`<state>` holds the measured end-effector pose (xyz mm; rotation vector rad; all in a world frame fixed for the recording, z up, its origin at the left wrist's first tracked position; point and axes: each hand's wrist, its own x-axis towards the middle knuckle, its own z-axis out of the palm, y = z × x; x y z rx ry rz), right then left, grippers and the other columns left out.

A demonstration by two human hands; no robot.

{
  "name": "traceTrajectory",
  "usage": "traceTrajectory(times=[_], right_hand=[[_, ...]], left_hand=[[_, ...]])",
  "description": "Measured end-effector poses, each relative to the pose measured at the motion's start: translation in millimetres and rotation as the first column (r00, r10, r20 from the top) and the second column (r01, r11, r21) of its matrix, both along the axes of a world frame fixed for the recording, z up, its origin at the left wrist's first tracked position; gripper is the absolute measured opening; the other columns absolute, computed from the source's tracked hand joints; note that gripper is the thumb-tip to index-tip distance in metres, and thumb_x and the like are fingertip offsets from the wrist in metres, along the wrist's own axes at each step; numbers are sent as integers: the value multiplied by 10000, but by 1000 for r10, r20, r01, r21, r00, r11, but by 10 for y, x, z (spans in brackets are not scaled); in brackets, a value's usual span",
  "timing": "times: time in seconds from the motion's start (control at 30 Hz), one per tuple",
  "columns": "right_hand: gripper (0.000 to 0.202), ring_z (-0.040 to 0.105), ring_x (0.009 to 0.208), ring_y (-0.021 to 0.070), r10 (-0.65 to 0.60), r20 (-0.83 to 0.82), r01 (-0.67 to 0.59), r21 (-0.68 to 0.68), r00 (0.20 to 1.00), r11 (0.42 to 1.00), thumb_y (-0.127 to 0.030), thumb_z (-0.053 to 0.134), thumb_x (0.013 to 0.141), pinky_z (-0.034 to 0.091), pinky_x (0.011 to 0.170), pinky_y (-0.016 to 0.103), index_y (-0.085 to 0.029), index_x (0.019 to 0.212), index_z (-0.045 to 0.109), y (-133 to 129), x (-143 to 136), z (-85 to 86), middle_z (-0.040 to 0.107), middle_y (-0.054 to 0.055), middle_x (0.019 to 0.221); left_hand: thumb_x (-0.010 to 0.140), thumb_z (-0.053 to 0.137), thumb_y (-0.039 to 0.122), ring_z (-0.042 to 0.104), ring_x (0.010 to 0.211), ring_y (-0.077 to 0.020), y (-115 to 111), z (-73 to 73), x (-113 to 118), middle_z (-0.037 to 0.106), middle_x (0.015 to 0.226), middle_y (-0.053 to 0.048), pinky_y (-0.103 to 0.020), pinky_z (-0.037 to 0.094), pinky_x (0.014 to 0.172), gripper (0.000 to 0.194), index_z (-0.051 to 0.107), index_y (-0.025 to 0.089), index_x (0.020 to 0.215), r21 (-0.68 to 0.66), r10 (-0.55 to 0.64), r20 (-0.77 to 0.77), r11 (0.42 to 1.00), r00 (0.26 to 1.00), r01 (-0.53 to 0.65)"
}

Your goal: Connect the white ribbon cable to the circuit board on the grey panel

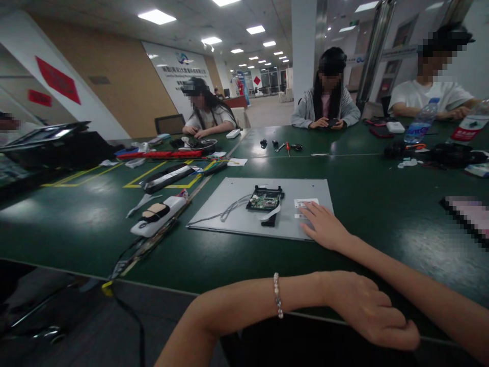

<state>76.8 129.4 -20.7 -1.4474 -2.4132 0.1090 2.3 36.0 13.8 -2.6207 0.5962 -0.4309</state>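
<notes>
My right hand (324, 225) lies flat with fingers spread on the right edge of a thin grey panel (214, 216), its fingertips by white labels (305, 203). On the panel's middle sits a green circuit board in a black frame (264, 199). A pale flat ribbon cable (272, 214) and thin grey wires (234, 206) run from it. My left hand (367, 306), with a beaded bracelet (277, 295) on its wrist, is curled into a fist near the table's front edge, apart from the panel. The inside of the fist is hidden.
Left of the panel lie a white power strip (158, 216) and cables. A screwdriver (288, 149) and small black parts lie beyond it. A phone-like device (468, 216) and bottles (422, 121) are on the right. Several people sit around the green table (367, 178).
</notes>
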Motion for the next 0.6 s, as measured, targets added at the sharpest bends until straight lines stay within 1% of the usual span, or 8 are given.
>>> traceTrajectory(times=[0.1, 0.2, 0.33, 0.4, 0.47, 0.53, 0.57, 0.6], right_hand=[[569, 310, 1437, 356, 2, 4, -2, -14, 1000, 1000, -434, 378, 975, 272, 1145, 528, -117, 1441, 460, 109, -218, 26, 385, 178, 1549], [548, 314, 1434, 358, 8, -7, -8, -10, 1000, 1000, -436, 385, 972, 281, 1135, 538, -155, 1436, 467, 186, -385, 54, 401, 150, 1545], [561, 321, 1426, 369, 13, -6, -13, -17, 1000, 1000, -429, 372, 979, 278, 1133, 536, -108, 1427, 472, 236, -495, 86, 392, 188, 1541], [549, 322, 1427, 352, 14, -17, -14, -23, 1000, 1000, -418, 372, 982, 269, 1144, 517, -104, 1419, 477, 239, -500, 95, 394, 187, 1539], [525, 333, 1426, 321, 23, -39, -24, -28, 999, 999, -391, 376, 982, 263, 1156, 490, -112, 1416, 474, 235, -487, 95, 425, 171, 1523], [515, 362, 1413, 298, 28, -70, -29, -21, 997, 999, -349, 389, 977, 271, 1161, 459, -93, 1418, 464, 230, -473, 88, 469, 173, 1490], [518, 377, 1404, 294, 24, -89, -25, -13, 996, 1000, -330, 399, 972, 277, 1160, 447, -80, 1422, 455, 228, -469, 82, 485, 177, 1476], [524, 390, 1396, 295, 17, -105, -17, -6, 994, 1000, -313, 410, 966, 282, 1159, 439, -66, 1428, 445, 227, -468, 76, 494, 184, 1467]], left_hand=[[985, 400, 227, 539, 540, -108, -7, -14, 29, 493, 654, -24, -238, 417, 468, 371, 750, 352, 999, 66, -42, 98, 997, 994, 35], [974, 409, 218, 485, 485, -103, -25, -33, 54, 431, 626, -18, -248, 338, 426, 380, 741, 398, 1012, 184, -94, 135, 981, 986, 68], [977, 395, 304, 415, 446, -87, -53, -24, 55, 361, 613, -13, -244, 252, 405, 357, 710, 468, 1010, 279, -107, 186, 959, 977, 52], [976, 386, 325, 411, 451, -96, -59, 37, 25, 382, 619, -23, -251, 228, 392, 354, 714, 454, 1000, 308, -201, 203, 942, 958, 132], [975, 386, 313, 437, 475, -120, -30, 138, -55, 425, 634, -37, -266, 241, 382, 359, 733, 404, 994, 311, -293, 184, 923, 938, 227], [979, 388, 298, 474, 507, -136, 71, 251, -212, 475, 650, -44, -277, 296, 389, 358, 742, 349, 989, 272, -275, 151, 935, 949, 228], [982, 393, 289, 498, 527, -138, 155, 300, -325, 510, 660, -45, -281, 346, 412, 348, 739, 328, 996, 239, -154, 140, 964, 978, 118], [991, 391, 293, 511, 540, -129, 259, 337, -462, 543, 678, -43, -274, 380, 438, 340, 731, 298, 1004, 201, -88, 121, 978, 989, 63]])
